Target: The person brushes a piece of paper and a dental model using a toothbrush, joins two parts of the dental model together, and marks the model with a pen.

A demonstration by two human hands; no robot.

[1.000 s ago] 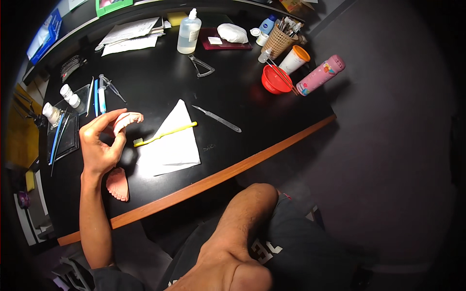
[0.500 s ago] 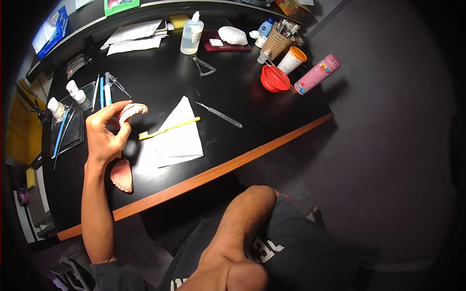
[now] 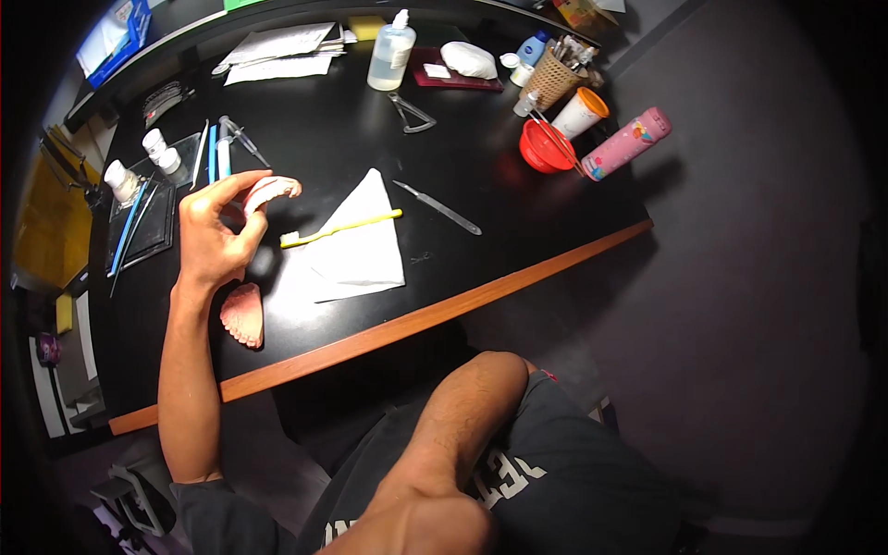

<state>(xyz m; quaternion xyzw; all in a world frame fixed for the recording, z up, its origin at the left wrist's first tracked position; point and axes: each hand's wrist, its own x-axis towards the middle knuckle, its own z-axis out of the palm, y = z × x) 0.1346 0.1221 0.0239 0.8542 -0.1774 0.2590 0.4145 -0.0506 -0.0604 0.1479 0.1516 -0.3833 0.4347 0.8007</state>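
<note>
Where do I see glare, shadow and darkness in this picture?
Head view: glare whitens the black desk between the lower pink cast and white napkin; head view: a shadow shows below the held pink cast; head view: the right rim is nearly black.

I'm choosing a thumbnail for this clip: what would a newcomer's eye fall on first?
Probably the pinkish toothed dental piece pinched in the left hand, at the left of the black desk. Next, perhaps, the pink toothed model lying near the front edge, just right of the left forearm. Then the bright red bowl at the desk's right, beside the pink bottle.
</note>
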